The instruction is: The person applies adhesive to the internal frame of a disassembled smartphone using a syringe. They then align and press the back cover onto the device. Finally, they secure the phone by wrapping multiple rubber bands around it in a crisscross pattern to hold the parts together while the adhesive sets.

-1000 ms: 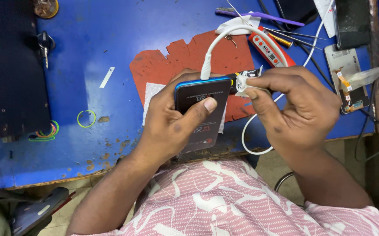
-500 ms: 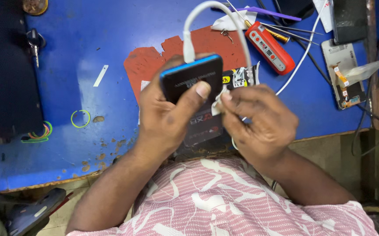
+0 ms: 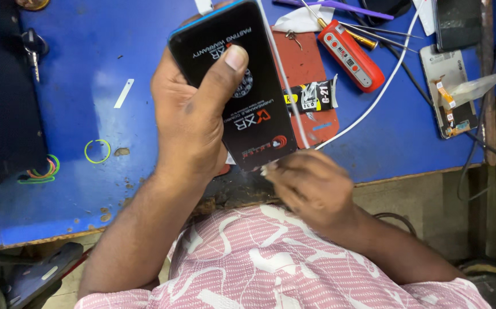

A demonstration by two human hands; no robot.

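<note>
At the far left we saw a small metal key [image 3: 32, 47] lying on the scuffed blue counter [image 3: 105, 51], with a bundle of coloured rubber bands [image 3: 40, 171] lower down and a single thin green rubber band ring [image 3: 97, 151] just right of it. A short white strip [image 3: 124, 93] lay on the blue surface above that ring. Next came the left hand [image 3: 193, 123], its grip clamped around a black rectangular phone with a blue edge and a printed protective film [image 3: 242, 86], thumb pressed flat on the face, the phone held tilted above the counter. At the phone's lower corner the right hand [image 3: 311, 186] had its grip pinched together on the film's edge, right where a thin white cable [image 3: 374, 97] passed. Behind the phone lay a worn red rubber mat [image 3: 308, 74] carrying a small black and yellow labelled part [image 3: 313, 94]. Further right rested a red oblong tool with a metal tip [image 3: 351, 54], then an opened phone screen assembly with exposed flex cables [image 3: 445, 91] near the counter's right end.
</note>
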